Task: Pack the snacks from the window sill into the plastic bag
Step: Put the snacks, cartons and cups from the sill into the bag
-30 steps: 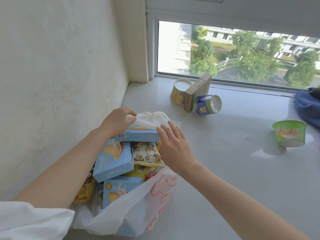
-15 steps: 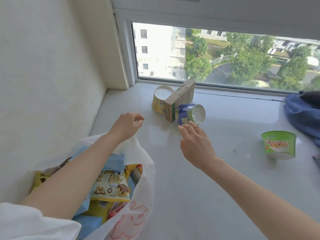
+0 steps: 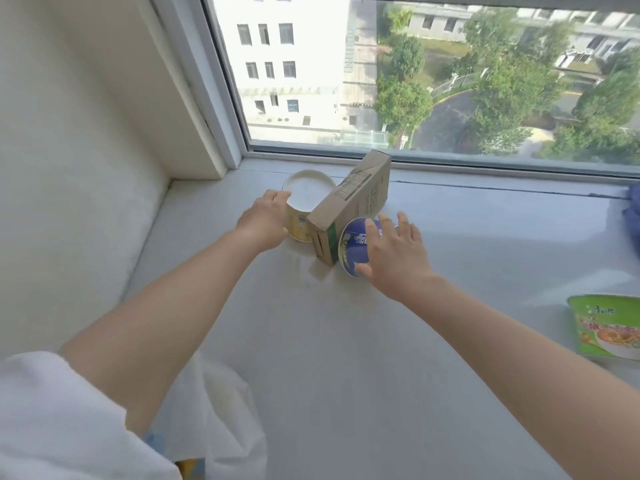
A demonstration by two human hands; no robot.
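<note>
A yellow cup (image 3: 300,226) with a white lid stands on the window sill (image 3: 346,341) near the back left corner. My left hand (image 3: 265,220) wraps around its left side. A brown cardboard box (image 3: 349,206) leans tilted between the yellow cup and a blue cup (image 3: 355,245) that lies on its side. My right hand (image 3: 394,258) rests on top of the blue cup, fingers spread over it. The white plastic bag (image 3: 225,410) shows only its upper edge at the bottom left, under my left arm.
A green noodle cup (image 3: 606,327) stands at the right edge of the sill. Blue cloth (image 3: 632,209) lies at the far right. The wall bounds the sill on the left and the window frame (image 3: 415,161) bounds it at the back.
Both hands left the bag and moved forward to the back of the sill. The left hand now touches the yellow cup and the right hand covers the blue cup. The view has moved closer.
</note>
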